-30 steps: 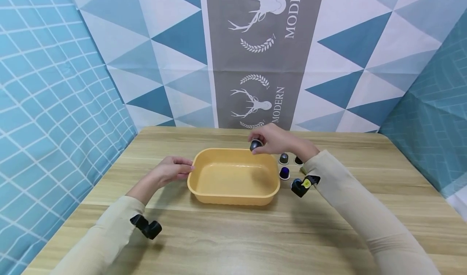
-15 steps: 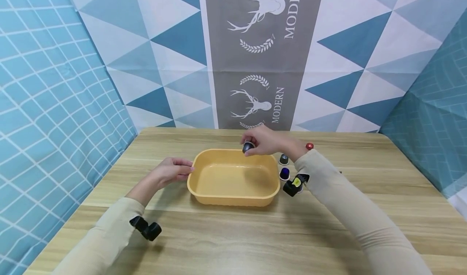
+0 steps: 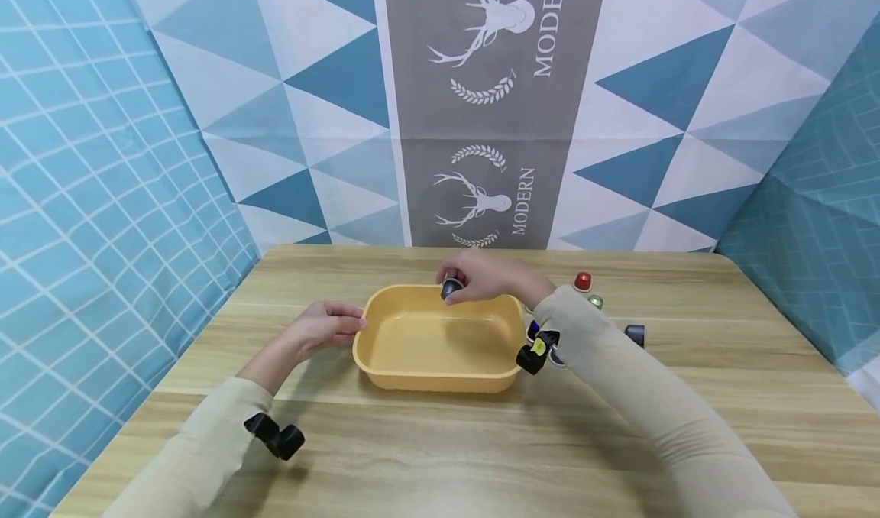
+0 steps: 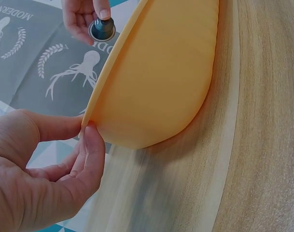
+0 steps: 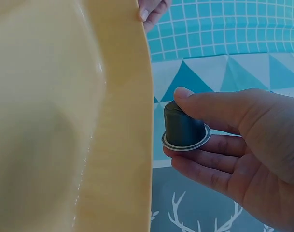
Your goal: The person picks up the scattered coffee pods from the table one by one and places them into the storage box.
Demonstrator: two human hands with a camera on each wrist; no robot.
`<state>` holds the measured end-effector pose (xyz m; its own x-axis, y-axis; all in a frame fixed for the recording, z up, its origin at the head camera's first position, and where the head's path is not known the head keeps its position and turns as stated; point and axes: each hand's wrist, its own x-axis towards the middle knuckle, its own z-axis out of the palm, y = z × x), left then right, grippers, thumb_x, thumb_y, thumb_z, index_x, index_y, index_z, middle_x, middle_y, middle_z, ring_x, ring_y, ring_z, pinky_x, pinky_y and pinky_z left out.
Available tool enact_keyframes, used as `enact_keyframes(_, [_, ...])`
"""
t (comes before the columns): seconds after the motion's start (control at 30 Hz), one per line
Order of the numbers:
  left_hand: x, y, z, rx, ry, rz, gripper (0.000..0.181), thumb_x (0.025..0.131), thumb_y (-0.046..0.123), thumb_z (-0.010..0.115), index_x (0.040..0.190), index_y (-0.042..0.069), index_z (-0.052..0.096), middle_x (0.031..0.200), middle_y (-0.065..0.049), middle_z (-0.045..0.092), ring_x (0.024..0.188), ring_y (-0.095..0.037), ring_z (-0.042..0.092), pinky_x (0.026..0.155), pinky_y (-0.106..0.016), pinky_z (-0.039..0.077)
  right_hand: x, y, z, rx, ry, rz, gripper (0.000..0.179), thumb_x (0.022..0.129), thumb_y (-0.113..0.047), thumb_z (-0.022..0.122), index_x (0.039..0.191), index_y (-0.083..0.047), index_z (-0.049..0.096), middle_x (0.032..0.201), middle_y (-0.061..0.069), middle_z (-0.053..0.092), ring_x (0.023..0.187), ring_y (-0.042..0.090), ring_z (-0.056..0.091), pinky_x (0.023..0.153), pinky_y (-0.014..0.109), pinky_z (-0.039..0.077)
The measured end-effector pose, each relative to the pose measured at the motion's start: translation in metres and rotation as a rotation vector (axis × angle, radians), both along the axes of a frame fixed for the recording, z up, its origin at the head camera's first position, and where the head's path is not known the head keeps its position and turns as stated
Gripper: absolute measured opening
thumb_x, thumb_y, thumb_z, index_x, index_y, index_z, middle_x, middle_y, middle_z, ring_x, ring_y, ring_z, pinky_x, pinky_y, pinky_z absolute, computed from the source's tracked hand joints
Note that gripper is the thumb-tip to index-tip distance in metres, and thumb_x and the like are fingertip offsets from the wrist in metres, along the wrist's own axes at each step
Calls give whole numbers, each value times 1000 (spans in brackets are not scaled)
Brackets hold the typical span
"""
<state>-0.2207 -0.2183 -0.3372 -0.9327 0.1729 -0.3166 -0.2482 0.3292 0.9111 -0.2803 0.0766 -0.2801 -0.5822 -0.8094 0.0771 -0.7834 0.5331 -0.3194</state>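
Note:
A yellow plastic basin (image 3: 440, 380) sits on the wooden table. My left hand (image 3: 321, 328) pinches its left rim between thumb and fingers, as the left wrist view (image 4: 55, 164) shows close up. Over the basin's far rim, my right hand (image 3: 481, 275) holds a dark coffee capsule (image 3: 451, 289). In the right wrist view the capsule (image 5: 183, 126) has a silvery flange; the thumb lies on its narrow end and the fingers are under the flange. The inside of the basin shows bare in the head view.
Right of the basin stand more coffee capsules: a red one (image 3: 582, 281), a green one (image 3: 595, 301), a dark one lying on its side (image 3: 635, 335) and a blue one (image 3: 532, 330). The right sleeve partly hides this group. Patterned cloth (image 3: 330, 105) hangs behind the table.
My right hand has moved left along the basin's far rim with the dark capsule. The sleeve's shift uncovers the red, green and lying capsules. My left hand stays on the rim.

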Motion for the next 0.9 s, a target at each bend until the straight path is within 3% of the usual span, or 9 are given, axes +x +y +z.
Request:
enact_keyframes(0.53, [-1, 1, 0, 22, -2, -2, 46, 92, 9, 62, 128, -15, 48, 102, -4, 64, 86, -4, 64, 82, -21, 58, -6, -16, -7, 2, 4, 66, 33, 83, -19, 75, 108, -1, 66, 86, 7, 66, 71, 9, 53, 65, 17, 44])
enact_keyframes(0.7, [-1, 0, 1, 24, -3, -7, 47, 92, 9, 62, 129, -15, 47, 104, -5, 64, 86, -4, 64, 82, -21, 58, -9, -20, -10, -6, -68, 71, 34, 83, -20, 75, 110, -1, 65, 89, 8, 67, 73, 10, 55, 67, 17, 46])
enact_keyframes(0.9, [-1, 1, 0, 26, -8, -5, 46, 91, 8, 62, 128, -16, 47, 101, -3, 65, 85, -5, 64, 81, -21, 58, -12, -24, -17, -13, -215, 69, 35, 83, -19, 75, 111, 0, 65, 91, 8, 70, 76, 8, 60, 70, 15, 50])
